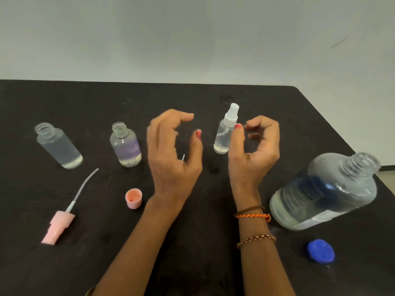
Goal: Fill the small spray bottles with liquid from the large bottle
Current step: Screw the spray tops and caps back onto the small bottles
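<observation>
- Hovering empty, loosely curled, the left hand [171, 150] and right hand [254, 150] flank the capped spray bottle [224, 135], seemingly finished.
- Uncapped large bottle [324, 191] stands right, ready for pouring.

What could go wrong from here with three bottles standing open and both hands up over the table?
1. The large bottle stands uncapped by the right hand; a bump could tip it and spill.
2. Two small bottles are open, filled and unsealed; reaching across for the pink sprayer could topple them.
3. The blue cap lies near the table edge and may roll off.
</observation>
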